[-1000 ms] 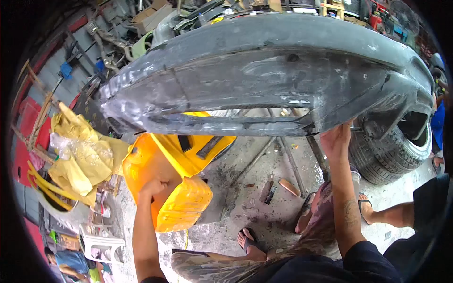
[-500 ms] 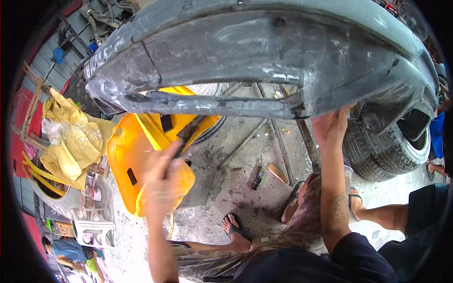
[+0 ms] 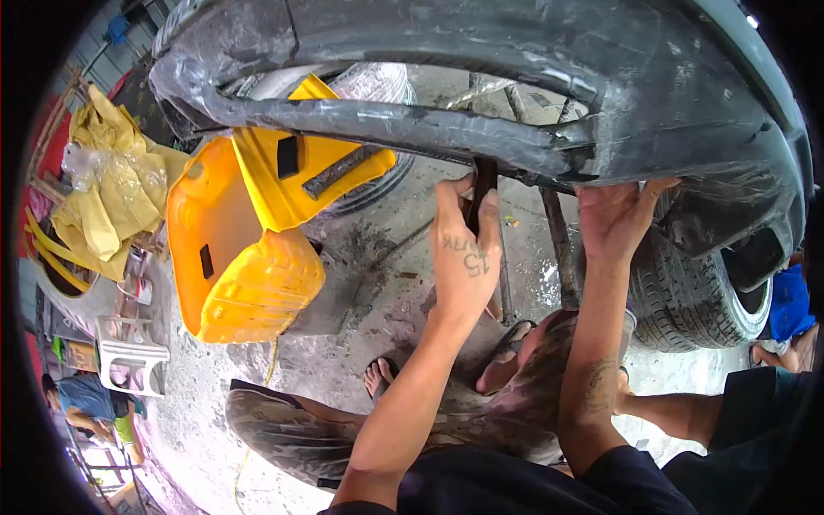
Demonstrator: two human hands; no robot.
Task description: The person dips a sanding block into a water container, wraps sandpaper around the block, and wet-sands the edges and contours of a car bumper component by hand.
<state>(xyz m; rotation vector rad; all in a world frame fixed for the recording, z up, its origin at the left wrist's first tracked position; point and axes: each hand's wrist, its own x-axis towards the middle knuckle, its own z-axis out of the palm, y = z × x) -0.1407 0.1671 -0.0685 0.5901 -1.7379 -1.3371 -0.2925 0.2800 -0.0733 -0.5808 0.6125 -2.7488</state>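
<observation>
A grey-black car bumper [image 3: 481,43] with whitish smears spans the top of the view, a long slot cut through its lower part. My left hand [image 3: 468,249] is closed round a dark, flat, narrow tool [image 3: 484,193], pinched between thumb and fingers. Its upper end meets the bumper's lower edge; I cannot make out its exact kind. My right hand [image 3: 614,219] grips the bumper's lower edge to the right, palm facing me, thumb out to the side, fingertips hidden behind the edge.
At left a cut-open yellow plastic container [image 3: 249,287] stands beside a yellow panel [image 3: 300,180]. Stacked tyres [image 3: 678,300] stand at right, near another person's arm [image 3: 674,416]. A white plastic stool [image 3: 129,356] and tan sheeting [image 3: 112,202] are farther left.
My left hand has moved right and up with the dark tool, bringing it to the bumper's lower edge. My right hand stays at that edge. The view has shifted.
</observation>
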